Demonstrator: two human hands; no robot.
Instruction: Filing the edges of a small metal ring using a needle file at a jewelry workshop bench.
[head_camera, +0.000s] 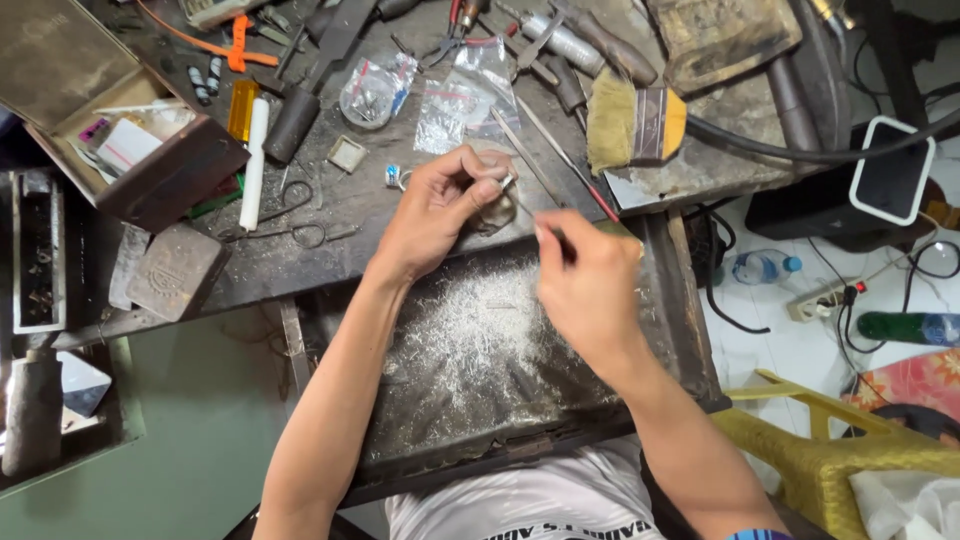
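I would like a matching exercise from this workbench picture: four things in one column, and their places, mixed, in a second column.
Things:
1. wide brush
2. open box
3. metal filings
4. green bottle

Places:
a. in the tray under both hands
b. on the floor at far right
c. bench's upper left corner
d. on the bench, above the right hand

Pairs: 1-d, 2-c, 3-a, 4-b

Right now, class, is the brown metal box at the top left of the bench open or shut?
Open. The box has its lid swung back, and cards and papers show inside it.
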